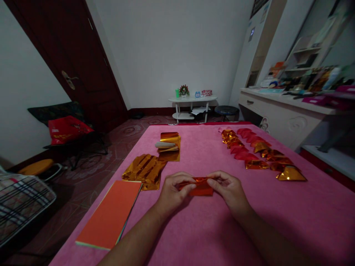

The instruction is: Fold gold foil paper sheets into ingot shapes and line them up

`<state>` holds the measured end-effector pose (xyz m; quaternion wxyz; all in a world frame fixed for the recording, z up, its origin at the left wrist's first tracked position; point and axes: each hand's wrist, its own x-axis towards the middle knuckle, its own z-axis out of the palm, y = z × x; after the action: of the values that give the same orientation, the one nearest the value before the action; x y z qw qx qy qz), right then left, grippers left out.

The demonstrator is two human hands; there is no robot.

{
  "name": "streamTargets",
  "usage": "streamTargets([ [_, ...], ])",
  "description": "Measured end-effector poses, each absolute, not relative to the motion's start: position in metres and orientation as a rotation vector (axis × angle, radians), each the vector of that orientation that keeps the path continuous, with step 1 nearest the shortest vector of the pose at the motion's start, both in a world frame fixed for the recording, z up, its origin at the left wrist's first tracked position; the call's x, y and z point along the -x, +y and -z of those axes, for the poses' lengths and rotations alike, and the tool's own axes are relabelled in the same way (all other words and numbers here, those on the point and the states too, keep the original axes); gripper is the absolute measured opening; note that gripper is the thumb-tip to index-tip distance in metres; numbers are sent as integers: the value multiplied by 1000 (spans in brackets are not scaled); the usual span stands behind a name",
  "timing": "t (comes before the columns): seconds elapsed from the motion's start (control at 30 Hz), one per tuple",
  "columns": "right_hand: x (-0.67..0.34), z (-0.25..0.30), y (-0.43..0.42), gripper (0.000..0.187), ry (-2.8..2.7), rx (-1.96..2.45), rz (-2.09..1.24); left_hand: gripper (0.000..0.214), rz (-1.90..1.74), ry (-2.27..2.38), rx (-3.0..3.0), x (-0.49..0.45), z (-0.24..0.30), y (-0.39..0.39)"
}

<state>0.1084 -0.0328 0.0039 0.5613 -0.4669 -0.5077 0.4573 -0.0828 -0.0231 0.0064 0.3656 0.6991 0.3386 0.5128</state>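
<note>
Centrally, a shiny red-orange sheet (203,190) spans the gap between the two hands over a pink-covered counter (199,232); whether its lower edge touches the cover cannot be told. The left hand (179,190) pinches its left end between thumb and fingers, and the right hand (229,188) grips the upper right corner likewise. At left, near the left forearm, lies a stack of orange paper (111,214), its far end meeting a crinkled gold foil pile (146,168). Beyond this pile, flat gold foil (174,155) carries a pale, elongated object (165,145). At right, well apart from the hands, folded red and gold pieces (256,165) stand in two slanting rows.
</note>
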Motion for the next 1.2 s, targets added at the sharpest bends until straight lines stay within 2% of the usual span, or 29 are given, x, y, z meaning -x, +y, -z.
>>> streamTargets([
  [0.2, -111, -7, -33, 35, -1129, 1137, -989, 7, -1453, 998, -1768, 86, -8, -19],
  [0.43, -110, -4, -31, 27, -1048, 1054, -1149, 12, -1448, 986, -1779, 88, -11, -21],
  [0.87, -114, 5, -29, 20, -1044, 1041, -1079, 9, -1471, 1033, -1804, 88, -11, -23],
  [1.2, -113, 2, -32, 20, -1092, 1108, -963, 14, -1430, 1136, -1491, 85, -9, -21],
])
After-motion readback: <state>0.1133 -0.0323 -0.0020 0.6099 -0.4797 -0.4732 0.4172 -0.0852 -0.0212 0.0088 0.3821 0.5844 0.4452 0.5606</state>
